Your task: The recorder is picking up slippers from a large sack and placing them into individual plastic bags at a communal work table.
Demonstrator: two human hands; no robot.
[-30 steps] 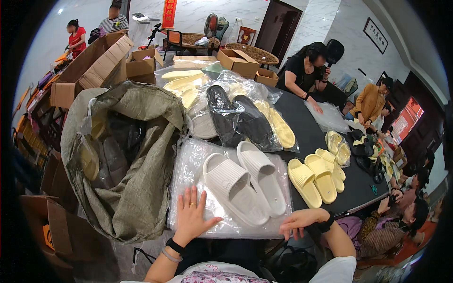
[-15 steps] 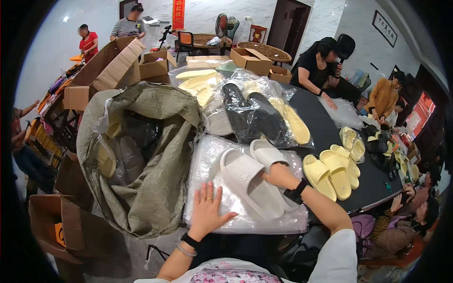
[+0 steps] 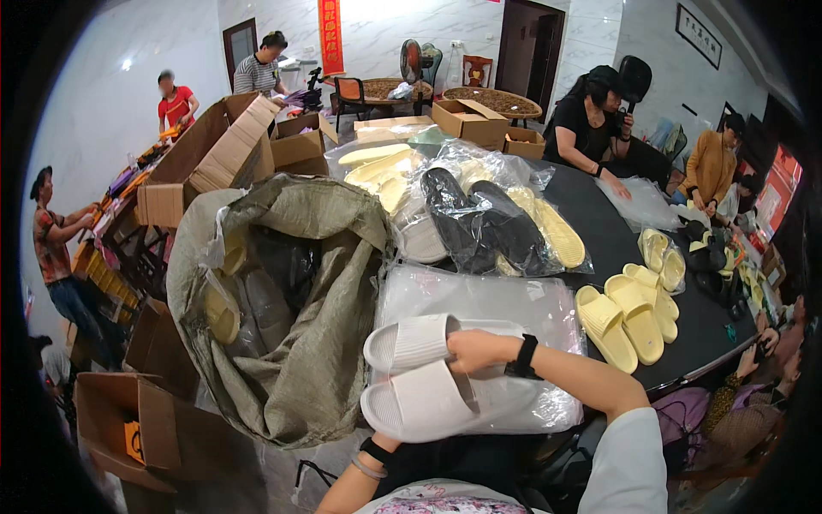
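A pair of whitish slide slippers [image 3: 419, 398] lies turned sideways, toes to the left, above a stack of clear plastic bags [image 3: 479, 295]. My right hand [image 3: 481, 349] is closed on the slippers near their straps. My left hand [image 3: 385, 440] is mostly hidden beneath the nearer slipper; only its wrist end shows, so its fingers cannot be made out. To the right, several loose yellow slippers [image 3: 629, 308] rest on the black tabletop. Beyond the bag stack lie black slippers [image 3: 479, 218] in clear plastic, among yellow wrapped pairs [image 3: 385, 176].
A large woven sack [image 3: 342, 343] with wrapped slippers inside stands open at my left. Cardboard boxes [image 3: 128, 420] stand on the floor beside it. Across the table, a person in black [image 3: 582, 128] rests a hand on clear bags [image 3: 638, 204]. Others work farther off at both sides.
The slippers have swung from pointing away to pointing left and come nearer me, with my right hand on them. My left hand has gone from flat on the bags to beneath the nearer slipper.
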